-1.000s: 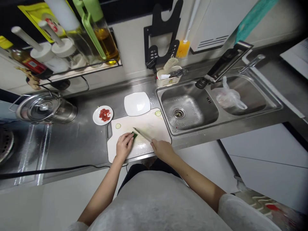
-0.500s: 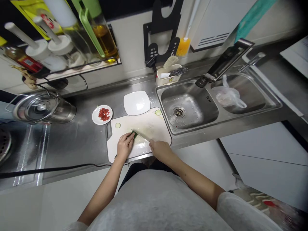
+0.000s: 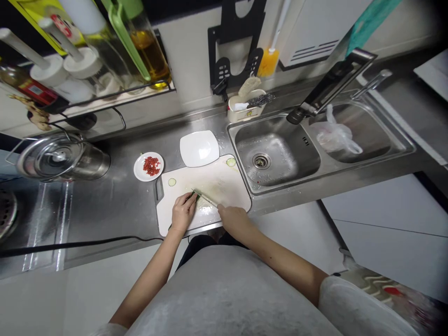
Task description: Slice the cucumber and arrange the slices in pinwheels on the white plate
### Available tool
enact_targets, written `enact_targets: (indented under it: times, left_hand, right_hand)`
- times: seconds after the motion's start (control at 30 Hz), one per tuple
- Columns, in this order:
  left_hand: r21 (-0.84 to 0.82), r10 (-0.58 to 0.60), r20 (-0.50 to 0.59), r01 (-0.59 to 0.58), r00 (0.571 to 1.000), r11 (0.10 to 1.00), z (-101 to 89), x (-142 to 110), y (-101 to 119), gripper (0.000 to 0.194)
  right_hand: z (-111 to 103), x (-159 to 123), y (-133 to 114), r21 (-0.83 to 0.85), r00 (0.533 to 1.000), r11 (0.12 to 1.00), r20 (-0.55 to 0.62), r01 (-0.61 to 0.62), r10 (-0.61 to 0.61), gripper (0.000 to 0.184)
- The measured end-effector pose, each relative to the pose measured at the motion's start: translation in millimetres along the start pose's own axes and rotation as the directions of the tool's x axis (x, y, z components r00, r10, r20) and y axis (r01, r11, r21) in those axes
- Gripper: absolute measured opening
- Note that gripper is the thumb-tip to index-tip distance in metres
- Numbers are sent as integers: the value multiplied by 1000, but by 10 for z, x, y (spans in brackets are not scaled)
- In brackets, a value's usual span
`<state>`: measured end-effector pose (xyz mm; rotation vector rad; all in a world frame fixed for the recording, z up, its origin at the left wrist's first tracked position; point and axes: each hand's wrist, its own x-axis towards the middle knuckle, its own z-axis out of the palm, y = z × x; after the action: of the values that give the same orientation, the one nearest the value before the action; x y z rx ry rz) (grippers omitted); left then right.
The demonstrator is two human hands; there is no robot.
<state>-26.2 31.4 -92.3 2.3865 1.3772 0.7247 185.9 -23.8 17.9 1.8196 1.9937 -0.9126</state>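
Observation:
My left hand [image 3: 182, 212] presses a short green cucumber piece [image 3: 196, 197] onto the white cutting board [image 3: 224, 184], fingers curled over it. My right hand [image 3: 234, 218] is closed round the handle of a knife [image 3: 205, 198], whose blade lies against the cucumber beside my left fingertips. Pale cut slices lie on the board under the blade. One loose cucumber slice [image 3: 171, 182] sits at the board's far left, another [image 3: 230, 162] at its far right corner.
A small dish of chopped red chilli [image 3: 149, 166] and a square white plate [image 3: 199, 148] sit behind the board. A double sink [image 3: 280, 156] lies to the right, with a plastic bag [image 3: 335, 136] in its far basin. A steel pot [image 3: 59, 157] stands left. A black cable [image 3: 87, 242] runs along the counter's front.
The knife blade has shifted a little leftward along the cucumber and my left fingers have drawn back with it. The view has drifted slightly.

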Motion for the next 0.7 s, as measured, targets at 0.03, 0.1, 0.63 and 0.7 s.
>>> enact_targets:
  times: [0.03, 0.1, 0.63, 0.7]
  left_hand:
    - [-3, -2, 2, 2, 1000, 1000, 3, -2, -4, 30]
    - [-11, -8, 5, 8, 1000, 1000, 6, -2, -9, 30]
    - [-14, 12, 5, -12, 1000, 1000, -19, 23, 1, 27]
    - [-19, 14, 8, -14, 1000, 1000, -13, 26, -3, 28]
  right_hand:
    - [0, 2, -2, 1, 1000, 1000, 1, 1, -1, 33]
    - [-4, 8, -4, 5, 1000, 1000, 8, 6, -6, 33]
    - [-56, 115, -10, 42, 999, 998, 2, 38, -38, 30]
    - [-68, 127, -14, 47, 999, 998, 13, 38, -39, 30]
